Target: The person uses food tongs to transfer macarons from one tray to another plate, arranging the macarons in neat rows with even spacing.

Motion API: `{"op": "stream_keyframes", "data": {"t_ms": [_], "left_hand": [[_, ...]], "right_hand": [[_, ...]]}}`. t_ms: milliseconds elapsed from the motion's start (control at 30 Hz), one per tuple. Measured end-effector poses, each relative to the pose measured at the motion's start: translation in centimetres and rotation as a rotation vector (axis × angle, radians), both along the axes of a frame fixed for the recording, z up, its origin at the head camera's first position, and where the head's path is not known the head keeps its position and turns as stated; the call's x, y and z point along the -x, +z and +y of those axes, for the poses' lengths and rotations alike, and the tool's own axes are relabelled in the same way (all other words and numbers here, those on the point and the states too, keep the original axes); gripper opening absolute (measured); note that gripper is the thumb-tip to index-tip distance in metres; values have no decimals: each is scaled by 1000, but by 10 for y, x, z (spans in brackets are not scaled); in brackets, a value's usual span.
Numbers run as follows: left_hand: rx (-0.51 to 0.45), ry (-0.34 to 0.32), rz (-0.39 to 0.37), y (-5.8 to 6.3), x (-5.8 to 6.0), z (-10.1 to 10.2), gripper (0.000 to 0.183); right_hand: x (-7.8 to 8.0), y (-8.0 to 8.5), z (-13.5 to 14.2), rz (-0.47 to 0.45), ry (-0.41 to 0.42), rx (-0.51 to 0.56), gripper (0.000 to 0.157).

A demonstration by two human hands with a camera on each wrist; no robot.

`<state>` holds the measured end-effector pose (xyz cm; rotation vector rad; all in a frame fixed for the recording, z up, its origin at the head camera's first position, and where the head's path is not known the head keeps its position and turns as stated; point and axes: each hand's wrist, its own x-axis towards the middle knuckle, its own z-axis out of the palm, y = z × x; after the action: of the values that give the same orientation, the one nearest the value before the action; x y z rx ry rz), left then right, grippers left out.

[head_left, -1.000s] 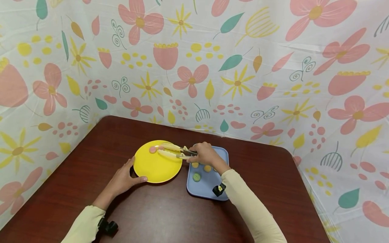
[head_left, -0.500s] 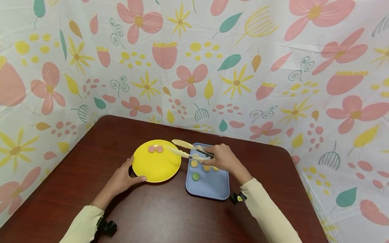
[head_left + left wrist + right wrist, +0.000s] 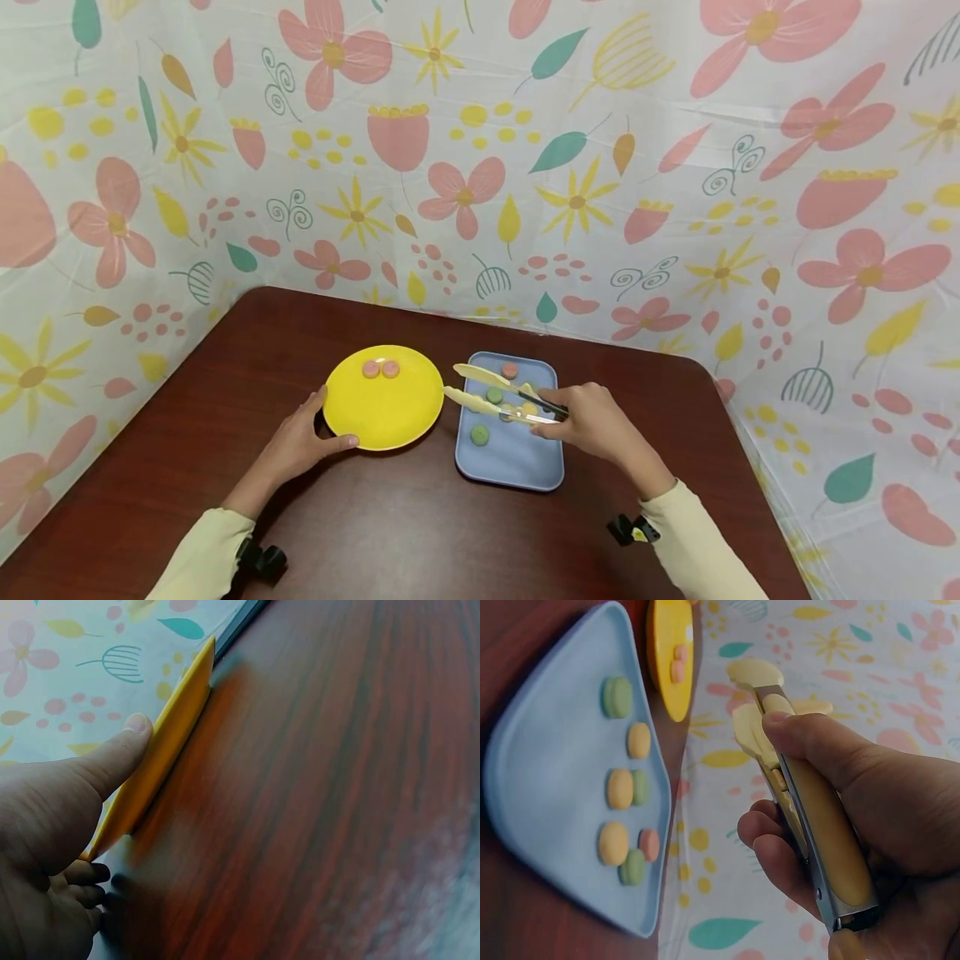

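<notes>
My left hand (image 3: pixel 300 437) holds the yellow plate (image 3: pixel 386 417) at its left rim, thumb and fingers spread around the edge. In the left wrist view the thumb lies against the plate's side (image 3: pixel 161 765), with curled fingers lower down. Two pink macarons (image 3: pixel 390 368) lie near the plate's far side. My right hand (image 3: pixel 600 421) grips a pair of tongs (image 3: pixel 471 400) with cream tips. Those tips stand apart with nothing between them, over the blue tray (image 3: pixel 517 467). On the tray sit several macarons: green (image 3: pixel 617 697), yellow (image 3: pixel 613 844) and a pink one (image 3: pixel 649 844).
Plate and tray stand side by side on a dark wooden table (image 3: pixel 375 517), a narrow gap between them. A flowered cloth (image 3: pixel 465 233) hangs behind and to the sides of the table. Dark cameras are strapped at both wrists.
My right hand has drawn the tongs off the plate, to the right and nearer me, over the tray. Both pink macarons stay on the plate. My left hand keeps its place at the rim.
</notes>
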<state>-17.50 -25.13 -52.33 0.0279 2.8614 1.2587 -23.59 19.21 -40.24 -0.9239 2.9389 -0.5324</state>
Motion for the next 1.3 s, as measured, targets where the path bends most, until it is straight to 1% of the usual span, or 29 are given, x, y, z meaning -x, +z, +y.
{"op": "stream_keyframes", "data": {"t_ms": [233, 333, 567, 767, 933, 1000, 1300], "left_hand": [[4, 2, -1, -1, 1, -1, 121], [3, 3, -9, -3, 1, -1, 122], [7, 8, -16, -3, 0, -2, 123], [16, 7, -18, -4, 0, -2, 123], [16, 5, -9, -3, 1, -3, 124], [14, 8, -8, -3, 1, -4, 123], [8, 0, -1, -3, 0, -4, 123]], "right_hand": [[-15, -9, 19, -37, -13, 12, 60], [-21, -15, 27, -45, -9, 26, 57], [-31, -29, 39, -59, -9, 37, 50], [-36, -40, 45, -55, -9, 19, 50], [-40, -48, 47, 1, -13, 13, 50], [-40, -51, 47, 9, -11, 12, 51], [-41, -57, 48, 3, -13, -5, 48]]}}
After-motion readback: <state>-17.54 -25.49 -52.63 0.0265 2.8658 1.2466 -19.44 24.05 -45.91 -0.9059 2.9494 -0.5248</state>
